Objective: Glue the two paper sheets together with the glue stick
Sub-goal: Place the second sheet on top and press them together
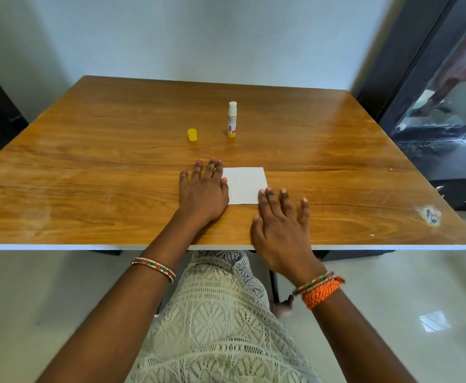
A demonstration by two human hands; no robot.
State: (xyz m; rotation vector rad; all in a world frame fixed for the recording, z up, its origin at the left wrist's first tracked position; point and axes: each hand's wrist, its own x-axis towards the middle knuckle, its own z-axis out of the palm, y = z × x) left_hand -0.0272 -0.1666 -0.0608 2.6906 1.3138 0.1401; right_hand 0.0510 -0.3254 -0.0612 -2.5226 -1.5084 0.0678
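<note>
— So, where are the two hands?

— Both lie flat on the wooden table [88, 167], palms down, fingers straight and spread, gripping nothing. The left hand [202, 190] covers the left edge of a white paper [244, 185], its thumb resting on the sheet. The right hand [280, 225] sits nearer the table's front edge, with its index fingertip touching the paper's near right corner and the other fingers on bare wood.

— Is it one sheet or two?

— Only one white rectangle shows; I cannot tell whether a second sheet lies beneath it. It is flat, near the middle of the table's front half.

— And the glue?

— A glue stick [232, 120] stands upright farther back, beyond the paper and well apart from both hands. It has a yellow body with a label, and its white top is uncovered. Its yellow cap [192, 134] stands separately to the left of it, also on the table.

— What does the person wear?

— A beaded bangle [154, 268] on the left wrist; a similar bangle and an orange braided thread [321, 291] on the right. A cream lace garment [220, 313] covers the lap below the table edge.

— And around the table?

— A pale wall [185, 34] behind, a dark cabinet with glass [433, 100] to the right, and a glossy light floor [392, 313] below.
</note>
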